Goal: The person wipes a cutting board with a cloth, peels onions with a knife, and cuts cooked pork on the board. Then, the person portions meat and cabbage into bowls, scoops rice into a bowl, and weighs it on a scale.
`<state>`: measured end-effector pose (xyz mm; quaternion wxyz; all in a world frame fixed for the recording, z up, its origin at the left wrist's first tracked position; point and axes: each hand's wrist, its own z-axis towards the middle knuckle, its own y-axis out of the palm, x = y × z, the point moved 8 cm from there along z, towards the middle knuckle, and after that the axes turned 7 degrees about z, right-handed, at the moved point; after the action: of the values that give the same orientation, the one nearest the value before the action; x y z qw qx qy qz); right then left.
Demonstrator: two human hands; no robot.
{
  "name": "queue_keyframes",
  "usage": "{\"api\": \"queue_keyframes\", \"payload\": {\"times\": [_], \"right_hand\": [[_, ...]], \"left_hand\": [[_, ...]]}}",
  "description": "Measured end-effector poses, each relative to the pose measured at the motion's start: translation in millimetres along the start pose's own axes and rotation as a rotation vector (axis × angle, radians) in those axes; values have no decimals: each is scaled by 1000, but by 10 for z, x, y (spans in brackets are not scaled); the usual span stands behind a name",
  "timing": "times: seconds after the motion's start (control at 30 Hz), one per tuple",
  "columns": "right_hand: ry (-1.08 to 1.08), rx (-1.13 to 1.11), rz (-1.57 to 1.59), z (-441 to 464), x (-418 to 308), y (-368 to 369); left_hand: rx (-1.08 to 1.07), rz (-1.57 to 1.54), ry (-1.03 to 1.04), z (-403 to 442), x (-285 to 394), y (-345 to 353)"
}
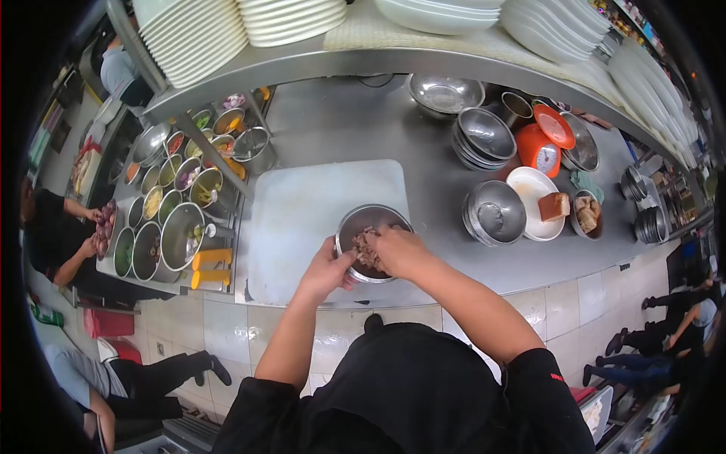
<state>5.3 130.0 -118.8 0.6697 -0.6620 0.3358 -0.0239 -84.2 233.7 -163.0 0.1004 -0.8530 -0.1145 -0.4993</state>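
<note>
A metal bowl (361, 217) stands on the near right part of a white cutting board (310, 204). Inside it lie brownish pieces of chopped meat (365, 246). My left hand (330, 269) grips the bowl's left rim, with the thumb over the edge and the fingers along the outside. Reaching in from the right, my right hand (396, 250) has its fingers curled into the meat; the fingertips are partly hidden among the pieces.
Right of the board are stacked metal bowls (494, 215), a white dish (529, 181) with a brown block (554, 206) and an orange scale (538, 151). Metal containers of chopped vegetables (181, 227) stand left. A shelf (363, 62) with plates spans above. Other people stand on both sides.
</note>
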Motion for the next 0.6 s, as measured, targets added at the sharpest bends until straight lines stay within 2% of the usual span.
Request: {"api": "queue_keyframes", "payload": {"times": [0.1,0.23,0.43,0.53,0.6], "right_hand": [[-58,-48,-28,159,119,149],[-161,74,135,151,147,-60],[261,90,1135,118,563,-171],[247,174,1471,63,606,-172],[243,140,1702,-50,580,-198]], "left_hand": [[-6,-12,26,80,-45,-4],[-17,-35,26,84,-29,-4],[-24,-44,16,103,5,3],[-29,-19,0,157,-4,17],[-9,-5,-10,182,31,40]]}}
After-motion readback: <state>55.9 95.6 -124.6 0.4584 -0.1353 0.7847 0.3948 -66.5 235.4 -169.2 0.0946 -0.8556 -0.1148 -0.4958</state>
